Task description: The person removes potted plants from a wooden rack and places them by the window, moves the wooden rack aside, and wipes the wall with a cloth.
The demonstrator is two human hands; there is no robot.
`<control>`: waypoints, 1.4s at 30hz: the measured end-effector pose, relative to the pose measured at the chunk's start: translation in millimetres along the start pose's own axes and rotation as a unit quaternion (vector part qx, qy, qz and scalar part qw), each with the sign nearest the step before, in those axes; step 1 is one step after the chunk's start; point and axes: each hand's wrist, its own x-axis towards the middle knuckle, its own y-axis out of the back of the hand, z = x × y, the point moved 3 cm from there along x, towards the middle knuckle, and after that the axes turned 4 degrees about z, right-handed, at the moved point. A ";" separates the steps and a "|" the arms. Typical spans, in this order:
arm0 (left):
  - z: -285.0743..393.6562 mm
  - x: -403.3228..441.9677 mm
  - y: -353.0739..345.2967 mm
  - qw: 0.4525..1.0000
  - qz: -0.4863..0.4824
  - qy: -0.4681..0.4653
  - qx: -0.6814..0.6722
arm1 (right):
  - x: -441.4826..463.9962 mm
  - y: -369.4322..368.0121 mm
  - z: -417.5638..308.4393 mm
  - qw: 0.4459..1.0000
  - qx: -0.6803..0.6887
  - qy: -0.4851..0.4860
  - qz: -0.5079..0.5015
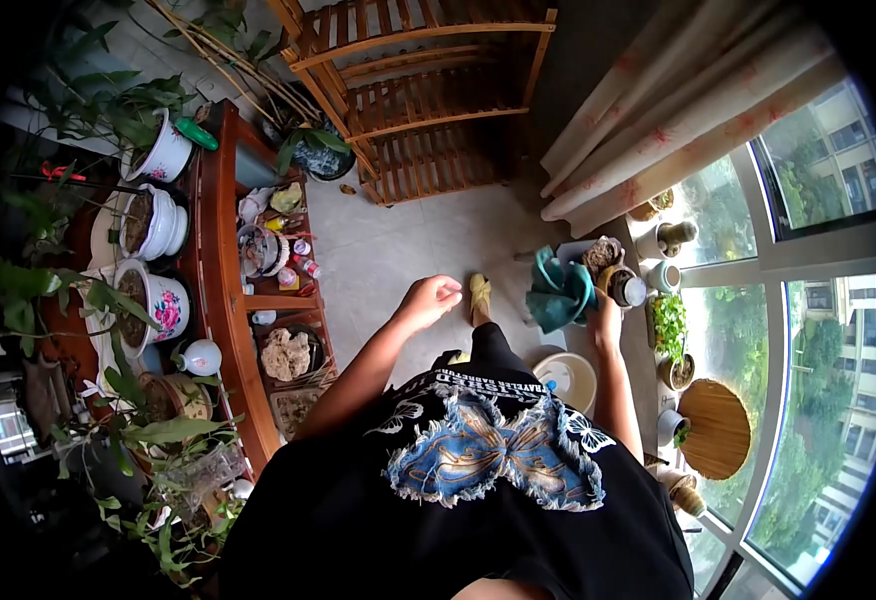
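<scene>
A crumpled dark-teal cloth is bunched in the right hand, in front of the inner edge of the grey window ledge, just beside a brown pot of dry soil; whether they touch, I cannot tell. The right hand is closed around one end of the cloth, and the rest spreads away from the fingers. The left hand is loosely half-curled over the floor, well apart from the cloth, with nothing visible in it. The step in hand appears to be handling the cloth near the potted plants; the next move seems to call for a firm hold and enough slack control that loose folds don't snag the pots close by. Counted, there is one cloth, one round cream bucket below the right forearm, one round woven straw disc against the window, one slatted wooden rack with three visible tiers, and three large white planters, along the right edge of the reddish-brown wooden cabinet.
</scene>
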 end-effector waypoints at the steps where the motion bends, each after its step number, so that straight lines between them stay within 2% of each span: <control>1: -0.3 0.5 2.4 0.999 -0.002 0.005 0.031 | -1.6 -3.5 8.3 0.998 0.066 -0.011 0.001; 2: 11.0 23.6 13.8 1.000 0.009 0.004 0.028 | 26.1 -17.1 15.1 0.946 0.319 -0.008 -0.052; 5: 42.1 63.5 38.4 0.999 0.021 0.037 -0.024 | 72.5 -12.6 -17.6 0.955 0.295 0.028 -0.016; 6: 43.4 78.2 45.1 1.000 0.010 0.027 -0.010 | 86.0 -11.8 -26.2 0.980 0.196 0.034 0.001; 7: 53.3 109.0 54.8 1.000 -0.003 0.017 0.003 | 123.1 -22.0 -24.4 0.981 0.188 0.031 -0.030; 9: 65.3 117.4 61.5 0.999 -0.006 0.031 -0.007 | 144.6 -32.3 -24.7 0.963 0.265 0.034 -0.037; 11: 95.1 131.1 87.0 0.999 0.007 -0.042 0.029 | 192.1 -38.0 -42.9 0.966 0.254 0.023 -0.040; 12: 99.6 136.9 99.1 0.997 0.026 -0.072 0.017 | 209.1 -39.7 -53.8 0.956 0.287 0.057 -0.015; 13: 82.2 159.3 125.3 0.990 0.054 -0.114 -0.067 | 232.3 -45.0 -72.0 0.944 0.318 0.088 0.005; 15: 97.6 153.0 148.3 0.992 0.060 -0.075 -0.085 | 241.5 -45.8 -99.4 0.928 0.371 0.037 0.005; 16: 103.6 161.6 186.2 0.988 0.101 -0.033 -0.113 | 267.9 -58.1 -117.3 0.920 0.392 0.017 -0.004; 17: 108.0 158.7 191.3 0.988 0.104 -0.026 -0.108 | 275.3 -61.8 -121.3 0.910 0.415 -0.004 -0.015; 18: 102.2 166.5 216.1 0.978 0.148 -0.009 -0.144 | 285.8 -62.8 -139.0 0.909 0.417 -0.003 -0.013; 19: 95.1 187.9 260.2 0.967 0.184 0.013 -0.178 | 305.3 -76.3 -169.3 0.885 0.462 -0.037 -0.040; 20: 93.3 187.3 265.4 0.965 0.184 0.012 -0.189 | 310.4 -78.1 -180.8 0.858 0.504 -0.065 -0.074; 23: 97.2 218.7 329.6 0.920 0.238 0.018 -0.310 | 353.0 -104.0 -223.8 0.870 0.492 -0.032 -0.023; 24: 96.6 232.3 346.5 0.907 0.225 0.016 -0.356 | 360.9 -105.9 -240.9 0.882 0.469 -0.035 -0.020; 25: 95.1 260.5 380.3 0.878 0.218 0.019 -0.426 | 374.1 -114.4 -270.8 0.880 0.472 -0.018 0.053; 27: 86.5 277.0 399.7 0.862 0.205 0.006 -0.463 | 384.2 -119.5 -281.3 0.864 0.501 -0.022 0.039; 29: 83.4 306.3 427.2 0.842 0.203 -0.003 -0.499 | 403.1 -120.8 -295.2 0.871 0.485 -0.048 0.066; 32: 94.5 341.1 452.3 0.802 0.195 0.016 -0.564 | 426.1 -111.3 -321.9 0.911 0.411 -0.046 0.005; 35: 98.2 366.4 461.8 0.720 0.175 0.020 -0.671 | 447.6 -107.0 -340.8 0.926 0.366 -0.069 0.056; 36: 98.4 372.7 461.9 0.722 0.173 0.028 -0.670 | 465.4 -111.6 -333.7 0.926 0.363 -0.065 0.075; 37: 98.4 378.1 462.2 0.686 0.169 0.009 -0.708 | 483.9 -116.8 -326.9 0.926 0.360 -0.062 0.092; 38: 98.1 382.5 462.2 0.667 0.170 0.002 -0.725 | 495.6 -114.1 -327.3 0.921 0.365 -0.072 0.118; 39: 97.4 386.9 462.2 0.647 0.171 -0.004 -0.743 | 503.4 -109.2 -332.4 0.893 0.422 -0.128 0.091; 41: 96.8 392.9 461.4 0.643 0.188 0.003 -0.742 | 544.7 -111.9 -310.6 0.845 0.514 -0.144 0.031; 42: 93.8 394.7 460.7 0.641 0.193 0.011 -0.743 | 541.4 -105.0 -318.8 0.811 0.555 -0.187 0.004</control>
